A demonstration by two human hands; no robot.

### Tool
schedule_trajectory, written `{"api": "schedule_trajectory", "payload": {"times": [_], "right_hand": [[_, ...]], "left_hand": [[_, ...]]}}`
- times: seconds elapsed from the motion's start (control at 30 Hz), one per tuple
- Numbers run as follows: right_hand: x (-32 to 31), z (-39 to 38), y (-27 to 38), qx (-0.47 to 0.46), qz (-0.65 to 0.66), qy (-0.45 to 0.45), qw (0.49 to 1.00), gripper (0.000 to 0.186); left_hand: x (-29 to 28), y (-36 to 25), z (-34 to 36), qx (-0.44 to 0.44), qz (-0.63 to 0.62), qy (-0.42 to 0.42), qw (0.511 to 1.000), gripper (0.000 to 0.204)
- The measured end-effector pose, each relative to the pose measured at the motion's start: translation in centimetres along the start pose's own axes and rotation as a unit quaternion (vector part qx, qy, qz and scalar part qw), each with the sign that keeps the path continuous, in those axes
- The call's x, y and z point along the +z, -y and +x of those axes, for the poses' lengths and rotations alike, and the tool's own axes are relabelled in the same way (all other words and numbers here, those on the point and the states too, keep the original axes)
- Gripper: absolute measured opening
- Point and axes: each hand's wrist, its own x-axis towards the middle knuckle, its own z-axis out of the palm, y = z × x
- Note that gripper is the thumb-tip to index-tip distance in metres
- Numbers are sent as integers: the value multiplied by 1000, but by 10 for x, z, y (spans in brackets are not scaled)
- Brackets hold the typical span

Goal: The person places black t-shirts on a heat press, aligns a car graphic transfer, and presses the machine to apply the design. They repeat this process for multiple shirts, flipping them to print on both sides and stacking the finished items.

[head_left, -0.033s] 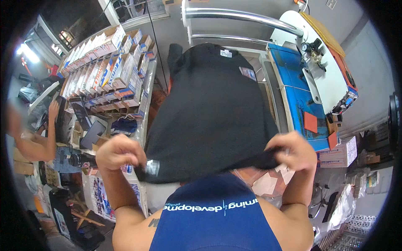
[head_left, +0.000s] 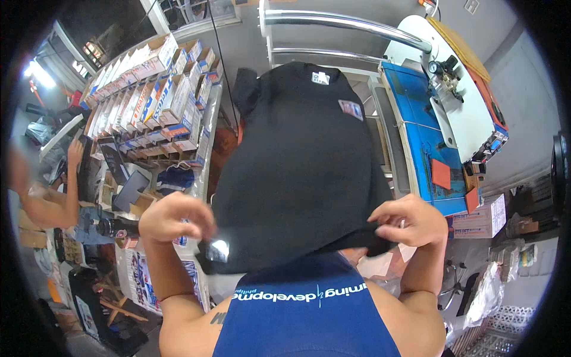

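A black T-shirt (head_left: 291,172) lies spread out ahead of me, neck end away. It has a white label (head_left: 320,78) inside its collar and a small, colourful glossy patch (head_left: 351,109) on its upper right. Near its left bottom corner is a shiny clear patch (head_left: 218,250). My left hand (head_left: 177,220) hovers just above that corner with bent fingers, apart from the cloth. Over the right bottom corner, my right hand (head_left: 410,220) has its thumb and forefinger parted, the hem hanging loose below them. Both hands look empty, slightly smeared by motion.
Left stands a rack of long white cartons (head_left: 143,107), with a dark tablet-like panel (head_left: 132,189) before it. A co-worker's arm (head_left: 65,199) shows far left. Chrome bars (head_left: 345,22) cross behind the shirt. At right is a blue-topped bench (head_left: 425,143) with a red pad (head_left: 441,174).
Both hands have let go of the shirt's bottom corners. The hem has dropped below the fingers and nearer to me, and the fingers have parted.
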Motion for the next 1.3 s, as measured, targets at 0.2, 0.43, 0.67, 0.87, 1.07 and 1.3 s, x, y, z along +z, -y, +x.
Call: {"api": "schedule_trajectory", "payload": {"times": [0.2, 0.43, 0.67, 0.87, 1.07, 1.3], "right_hand": [[-33, 35, -65, -6, -299, -389, 871, 25], [-135, 48, -128, 483, -581, -182, 629, 85], [-54, 133, -138, 78, -146, -323, 932, 36], [-39, 186, -60, 117, 458, -167, 865, 41], [2, 87, 109, 27, 56, 17, 998, 25], [11, 5, 227, -144, -253, 286, 913, 33]], "left_hand": [[-52, 210, 72, -159, 249, -320, 900, 46], [-78, 331, 197, -163, -389, -425, 801, 102], [-63, 224, 244, 71, 97, -628, 769, 10], [120, 61, 189, 387, 172, -18, 906, 10], [92, 26, 155, 365, 189, -259, 874, 63], [143, 43, 131, 239, -13, 108, 965, 49]]}}
